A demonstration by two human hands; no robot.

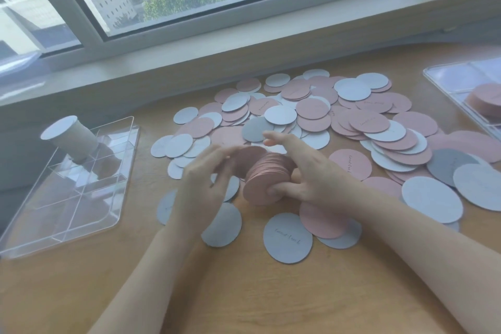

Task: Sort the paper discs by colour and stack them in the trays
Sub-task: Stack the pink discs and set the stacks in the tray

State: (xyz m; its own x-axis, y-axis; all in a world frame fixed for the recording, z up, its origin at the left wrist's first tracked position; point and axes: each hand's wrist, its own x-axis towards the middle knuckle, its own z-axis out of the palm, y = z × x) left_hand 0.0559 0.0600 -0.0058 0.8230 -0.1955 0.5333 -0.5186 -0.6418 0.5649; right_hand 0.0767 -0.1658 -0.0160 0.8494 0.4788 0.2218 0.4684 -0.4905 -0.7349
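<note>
A thick stack of pink discs (264, 179) is held on edge just above the desk, in the middle of the view. My right hand (306, 171) grips it from the right, thumb under its near face. My left hand (206, 179) holds the stack's far left end, fingers curled over a pink disc there. A loose heap of pink and grey-blue discs (325, 114) spreads behind and to the right. A clear divided tray (81, 184) at the left carries a tall column of grey-blue discs (70, 138). Another clear tray (461, 84) at the right edge holds a pink pile (486, 99).
The wooden desk (244, 293) runs up to a grey window sill (189, 68) behind the heap. Loose grey-blue discs, one with writing (287, 237), lie close to my forearms. Bare desk shows in front.
</note>
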